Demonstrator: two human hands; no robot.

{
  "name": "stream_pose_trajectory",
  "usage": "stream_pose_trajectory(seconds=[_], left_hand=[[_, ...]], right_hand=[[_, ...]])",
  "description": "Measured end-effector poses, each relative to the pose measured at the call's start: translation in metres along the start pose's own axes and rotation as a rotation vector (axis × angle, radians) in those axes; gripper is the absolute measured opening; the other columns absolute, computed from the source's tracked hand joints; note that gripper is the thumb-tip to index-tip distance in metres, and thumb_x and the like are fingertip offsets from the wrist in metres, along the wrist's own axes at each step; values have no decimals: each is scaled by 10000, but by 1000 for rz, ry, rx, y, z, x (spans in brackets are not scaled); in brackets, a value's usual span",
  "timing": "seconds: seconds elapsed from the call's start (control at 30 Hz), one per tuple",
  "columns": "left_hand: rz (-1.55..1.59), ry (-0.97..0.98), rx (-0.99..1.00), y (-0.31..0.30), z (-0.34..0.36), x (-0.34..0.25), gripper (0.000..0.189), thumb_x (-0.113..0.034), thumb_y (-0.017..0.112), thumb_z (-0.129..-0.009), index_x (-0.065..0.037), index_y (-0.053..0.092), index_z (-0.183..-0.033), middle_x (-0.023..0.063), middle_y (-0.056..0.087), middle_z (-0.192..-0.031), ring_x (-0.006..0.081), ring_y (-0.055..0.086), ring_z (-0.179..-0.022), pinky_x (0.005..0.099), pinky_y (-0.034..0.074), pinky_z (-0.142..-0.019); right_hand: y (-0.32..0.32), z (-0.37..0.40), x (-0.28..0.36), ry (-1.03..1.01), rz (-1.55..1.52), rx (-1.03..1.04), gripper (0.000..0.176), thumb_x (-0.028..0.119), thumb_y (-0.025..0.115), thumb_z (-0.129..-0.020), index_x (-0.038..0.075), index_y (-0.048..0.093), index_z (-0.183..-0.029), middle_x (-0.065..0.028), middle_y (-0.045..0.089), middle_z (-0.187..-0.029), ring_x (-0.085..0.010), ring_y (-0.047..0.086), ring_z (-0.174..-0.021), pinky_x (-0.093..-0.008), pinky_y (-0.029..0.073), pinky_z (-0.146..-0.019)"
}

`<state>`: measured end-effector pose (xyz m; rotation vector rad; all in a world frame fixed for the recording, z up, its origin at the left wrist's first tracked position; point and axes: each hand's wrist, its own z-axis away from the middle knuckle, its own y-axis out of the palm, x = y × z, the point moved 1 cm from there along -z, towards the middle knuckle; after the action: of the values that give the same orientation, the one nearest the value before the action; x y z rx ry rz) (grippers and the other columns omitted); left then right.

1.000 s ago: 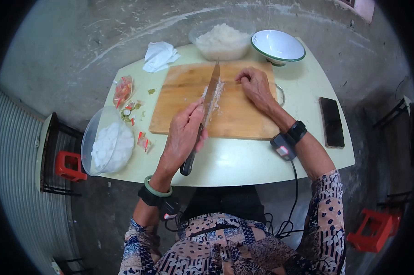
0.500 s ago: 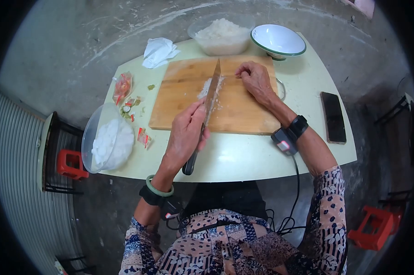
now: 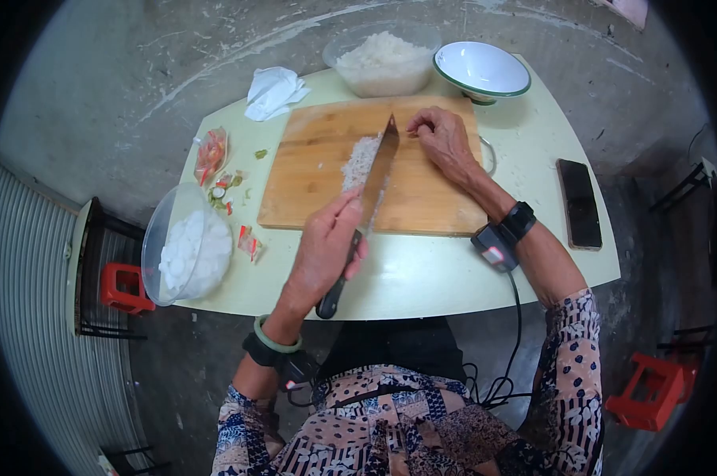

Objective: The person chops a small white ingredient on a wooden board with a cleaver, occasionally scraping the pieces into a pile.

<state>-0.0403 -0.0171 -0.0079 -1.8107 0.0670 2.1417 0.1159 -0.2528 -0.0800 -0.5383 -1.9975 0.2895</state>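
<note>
My left fingers [image 3: 360,252] grip the knife [image 3: 380,166], its long axis pointing away and rightward. The chopped white pile [image 3: 360,161] lies just beyond them, left of the knife; my right fingers [image 3: 423,117], farther from it, curl, contents hidden.

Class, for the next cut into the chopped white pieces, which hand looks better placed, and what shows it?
Likely the left: the left hand grips the knife, its blade close beside the white pieces. The right hand, curled over the right side of the board, shows no tool.
</note>
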Motion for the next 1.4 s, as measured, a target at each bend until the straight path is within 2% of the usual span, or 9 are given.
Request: stream_pose_trajectory(seconds=[0.07,0.23,0.3,0.4,0.63,0.73,1.1,1.27,1.4], left_hand=[[-61,25,-72,-11,-8,3,469,-281,459,-1106,-2,515,-1479,30,572,-651,83,482,-443,246,388,-430],[-58,90,-84,-22,-4,-11,506,-350,476,-1110,-50,487,-1518,34,572,-652,76,467,-442,225,374,-433],[-4,50,-175,-19,-2,-16,440,-273,444,-1111,-10,555,-1446,14,548,-632,79,480,-455,244,385,-440],[-92,86,-89,-21,-14,0,500,-344,470,-1107,-42,499,-1506,33,573,-653,75,470,-445,227,377,-431],[-38,65,-104,-19,-10,-7,499,-345,464,-1107,-31,508,-1493,34,569,-640,77,472,-442,235,367,-426],[-113,119,-67,-18,-16,-6,489,-335,457,-1110,-34,510,-1492,33,565,-635,76,473,-444,236,366,-426],[-64,91,-105,-14,-9,-11,468,-316,465,-1112,-45,520,-1489,34,566,-646,76,473,-443,231,377,-430],[-113,82,-81,-16,-18,-8,482,-336,466,-1110,-45,518,-1490,32,568,-646,73,469,-445,226,374,-437],[-39,102,-133,-11,-21,-14,498,-360,467,-1105,-43,530,-1483,29,568,-645,71,469,-449,224,375,-441]], right_hand=[[-1,2,3,19,-20,-9,221,53,541,-818,-26,739,-874,-217,707,-821,-335,688,-771,-417,536,-758],[-1,3,3,-16,13,-30,208,50,551,-821,-21,739,-876,-220,701,-813,-351,686,-778,-422,534,-771],[-1,2,3,-4,20,-26,204,49,555,-821,-20,739,-877,-221,699,-815,-354,685,-782,-425,534,-775],[-2,3,4,-8,0,-14,196,50,564,-821,-20,738,-877,-221,701,-823,-356,689,-792,-434,535,-780],[-1,2,1,-44,14,-45,192,51,565,-817,-22,737,-860,-228,708,-832,-370,691,-796,-448,537,-786],[-2,2,4,-35,14,-33,196,54,563,-818,-19,740,-860,-226,710,-832,-369,691,-794,-447,537,-782],[-3,2,3,-13,20,-14,206,55,555,-815,-26,737,-868,-222,707,-826,-361,689,-785,-431,539,-772],[2,1,-4,-79,22,-56,209,52,551,-811,-23,739,-862,-216,708,-820,-364,688,-791,-440,535,-777],[-1,4,2,-19,-13,-32,210,52,549,-809,-22,740,-857,-218,709,-820,-371,688,-798,-440,535,-781]])
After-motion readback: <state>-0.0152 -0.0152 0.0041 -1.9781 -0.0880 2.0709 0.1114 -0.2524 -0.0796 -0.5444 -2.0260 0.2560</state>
